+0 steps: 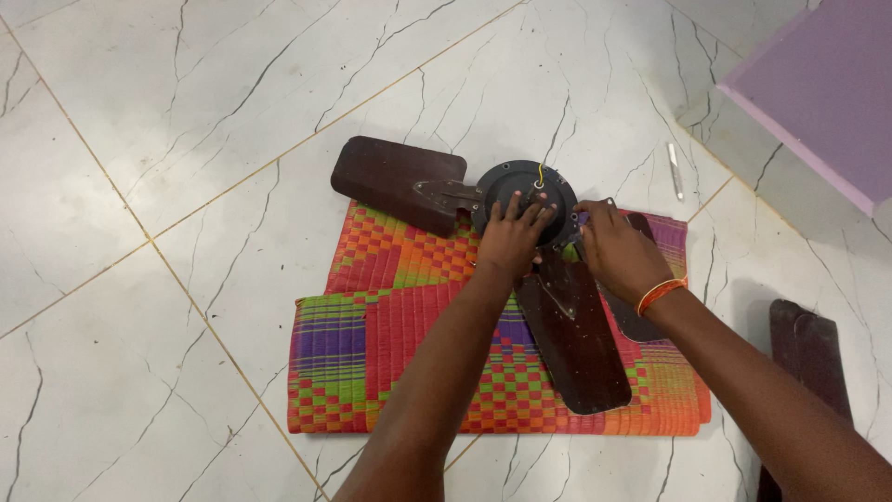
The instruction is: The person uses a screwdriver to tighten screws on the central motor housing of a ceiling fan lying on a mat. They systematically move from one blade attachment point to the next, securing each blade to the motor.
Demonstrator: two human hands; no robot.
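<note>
A room in a home, by the look of it: a polished white marble-patterned tile floor [186, 121] with thin gold joints, a bright woven mat [390, 344] spread on it, and a lilac-painted furniture corner [818, 93] beyond the mat.

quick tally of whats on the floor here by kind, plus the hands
fan motor hub: 1
brown fan blades: 4, with one at left, one toward the camera, one mostly hidden under the right hand, one loose at the right edge
colourful woven mat: 1
slim white tool: 1
hands: 2, left hand and right hand
total: 9
</note>
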